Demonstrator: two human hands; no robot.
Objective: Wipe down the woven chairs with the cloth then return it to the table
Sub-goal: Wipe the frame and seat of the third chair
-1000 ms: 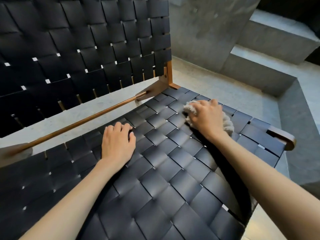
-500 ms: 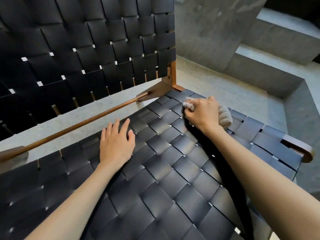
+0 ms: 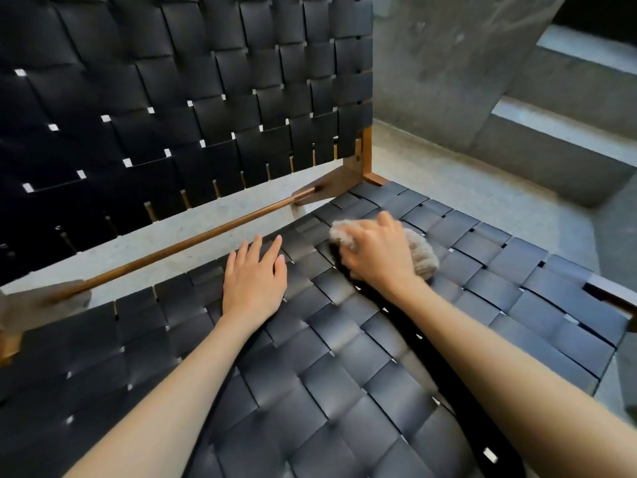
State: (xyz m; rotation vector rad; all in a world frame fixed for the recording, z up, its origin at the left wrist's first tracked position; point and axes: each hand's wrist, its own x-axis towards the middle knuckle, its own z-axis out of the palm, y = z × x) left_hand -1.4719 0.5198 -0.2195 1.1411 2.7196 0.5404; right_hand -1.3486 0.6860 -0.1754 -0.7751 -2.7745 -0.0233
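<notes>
- The right hand (image 3: 377, 251) gripped a bunched beige cloth (image 3: 422, 253), fingers curled over it, pressing it onto the black woven seat (image 3: 344, 357) toward the rear right corner.
- The left hand (image 3: 255, 277) lay flat on the seat, fingers straight, holding nothing, just beside the cloth.
- The woven backrest (image 3: 193, 98) stood behind, above a wooden rail (image 3: 193, 241).

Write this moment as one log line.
right hand: grips cloth on woven seat | left hand: flat on woven seat
</notes>
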